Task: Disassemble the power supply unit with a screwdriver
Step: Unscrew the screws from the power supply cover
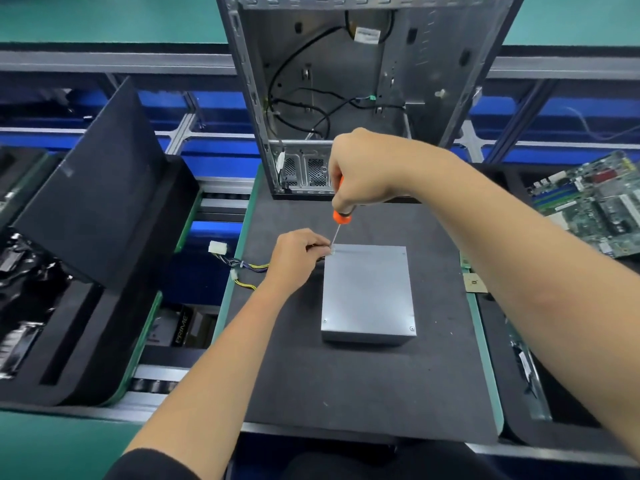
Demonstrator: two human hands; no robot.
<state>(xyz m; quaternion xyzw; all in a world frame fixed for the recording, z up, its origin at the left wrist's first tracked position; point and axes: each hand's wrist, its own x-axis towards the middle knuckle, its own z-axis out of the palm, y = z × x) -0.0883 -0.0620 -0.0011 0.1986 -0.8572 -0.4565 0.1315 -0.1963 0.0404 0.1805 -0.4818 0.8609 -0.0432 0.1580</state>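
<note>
Two hands work together: the left hand (pixel 298 252) pinches the power supply unit (pixel 367 292) corner steady, while right hand (pixel 360 168) fingers wrap the screwdriver (pixel 341 216).

tight at the far left corner, open at the near side

the power supply unit (pixel 367 292) sits mid-mat (pixel 346 382) with bare mat in front and on both sides. its far left corner is crowded by the left hand (pixel 298 254), the screwdriver (pixel 339 223) and the right hand (pixel 360 171) above. the open computer case (pixel 346 98) walls off the far edge; the cable bundle (pixel 239 268) trails left.
</note>
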